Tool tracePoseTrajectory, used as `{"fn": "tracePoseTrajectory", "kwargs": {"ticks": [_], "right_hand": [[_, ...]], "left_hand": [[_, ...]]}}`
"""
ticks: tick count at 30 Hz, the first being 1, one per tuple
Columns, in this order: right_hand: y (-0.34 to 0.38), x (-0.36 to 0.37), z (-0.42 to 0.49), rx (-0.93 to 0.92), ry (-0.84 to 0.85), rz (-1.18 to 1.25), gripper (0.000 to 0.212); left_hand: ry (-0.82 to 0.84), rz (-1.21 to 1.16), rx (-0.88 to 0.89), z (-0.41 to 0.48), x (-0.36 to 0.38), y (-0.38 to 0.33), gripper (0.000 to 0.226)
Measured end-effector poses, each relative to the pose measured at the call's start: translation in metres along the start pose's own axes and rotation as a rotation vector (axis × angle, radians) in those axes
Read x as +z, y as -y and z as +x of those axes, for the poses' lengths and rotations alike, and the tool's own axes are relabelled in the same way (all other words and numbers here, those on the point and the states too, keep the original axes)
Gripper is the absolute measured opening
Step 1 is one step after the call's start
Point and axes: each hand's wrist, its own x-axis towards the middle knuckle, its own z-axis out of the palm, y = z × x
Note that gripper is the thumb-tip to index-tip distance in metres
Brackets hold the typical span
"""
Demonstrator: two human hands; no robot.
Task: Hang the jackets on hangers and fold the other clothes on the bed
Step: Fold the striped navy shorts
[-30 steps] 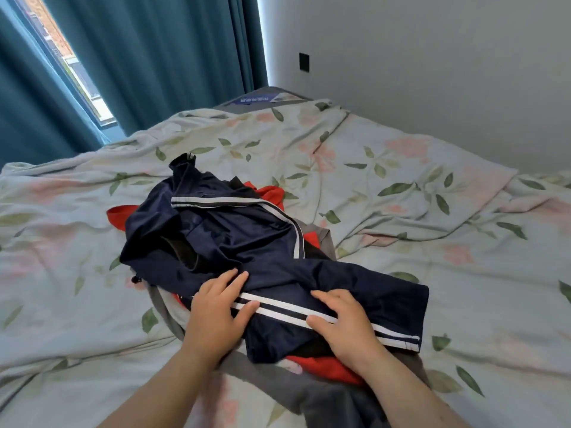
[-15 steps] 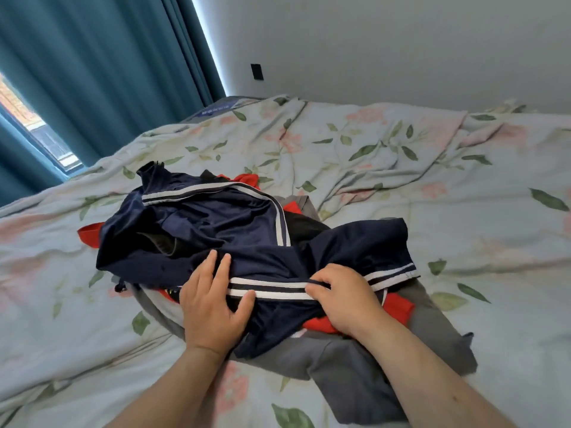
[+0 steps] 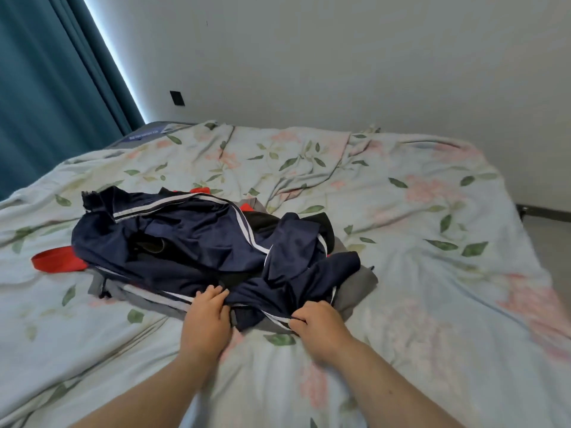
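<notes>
Garment position: the navy garment [image 3: 185,242] lies crumpled on the bed [image 3: 432,273], straight ahead of me, its long axis running far-left to near-right. My left hand [image 3: 205,322] grips its near edge with curled fingers. My right hand [image 3: 319,330] pinches the white-striped hem alongside. Both hands are equally near. The bulk lies beyond them, over a grey garment [image 3: 361,282] and a red garment [image 3: 58,257].

Soft daylight from curtain [image 3: 55,88] gap; wide-angle edge distortion; slight blur.
</notes>
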Motion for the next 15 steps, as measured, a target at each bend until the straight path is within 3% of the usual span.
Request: {"fn": "tracePoseTrajectory", "kwargs": {"ticks": [5, 10, 12, 13, 15], "right_hand": [[0.015, 0.001, -0.066, 0.030, 0.104, -0.137, 0.028], [0.040, -0.002, -0.112, 0.086, -0.063, 0.182, 0.036], [0.056, 0.004, -0.123, 0.152, -0.131, 0.341, 0.019], [0.064, 0.008, -0.127, 0.190, -0.110, 0.352, 0.028], [0.074, 0.017, -0.133, 0.202, -0.004, 0.335, 0.080]], "left_hand": [[0.099, -0.230, -0.089, -0.059, -0.017, -0.014, 0.029], [0.154, -0.360, 0.083, -0.143, -0.041, -0.042, 0.017], [0.254, -0.350, 0.224, -0.179, -0.045, -0.061, 0.022], [0.356, -0.328, 0.302, -0.194, -0.047, -0.073, 0.029], [0.494, -0.262, 0.408, -0.216, -0.053, -0.090, 0.036]]}}
